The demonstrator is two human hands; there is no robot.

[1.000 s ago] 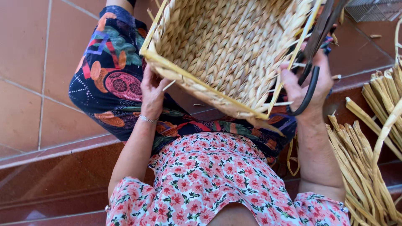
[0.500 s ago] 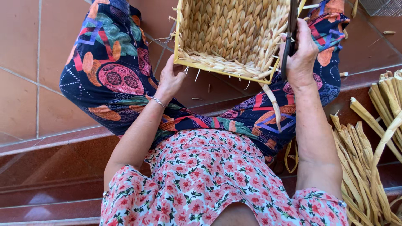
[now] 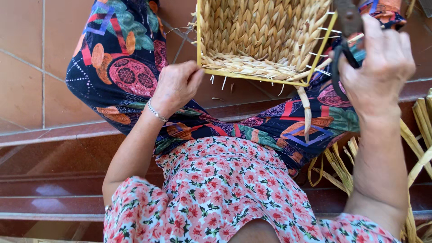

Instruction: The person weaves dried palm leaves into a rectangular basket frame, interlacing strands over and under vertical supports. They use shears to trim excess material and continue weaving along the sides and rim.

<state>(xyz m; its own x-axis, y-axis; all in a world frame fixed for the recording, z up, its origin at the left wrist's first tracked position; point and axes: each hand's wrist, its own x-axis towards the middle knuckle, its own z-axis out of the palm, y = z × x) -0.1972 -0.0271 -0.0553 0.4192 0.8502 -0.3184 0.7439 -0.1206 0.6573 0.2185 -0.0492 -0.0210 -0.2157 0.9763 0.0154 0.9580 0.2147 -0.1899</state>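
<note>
A woven straw basket [image 3: 261, 31] on a yellow wire frame rests over my knees, its open side facing me. My left hand [image 3: 175, 85] pinches the basket's near left corner, fingers closed on the rim. At the basket's right edge, my right hand [image 3: 378, 67] grips dark-handled scissors [image 3: 343, 27], whose loop handle hangs below my fingers. A loose straw strand [image 3: 307, 112] dangles from the near right corner over my patterned trousers. The scissor blades are mostly cut off by the top edge of the view.
I sit on reddish-brown steps [image 3: 54, 135] with orange floor tiles [image 3: 31, 58] beyond my legs. A bundle of loose straw strips [image 3: 423, 121] lies on the step at my right side, with more strips [image 3: 337, 166] beside my hip.
The basket has tilted up and away over my knees. My left hand slid from its underside to the near left corner. My right hand stayed at the right edge with the scissors.
</note>
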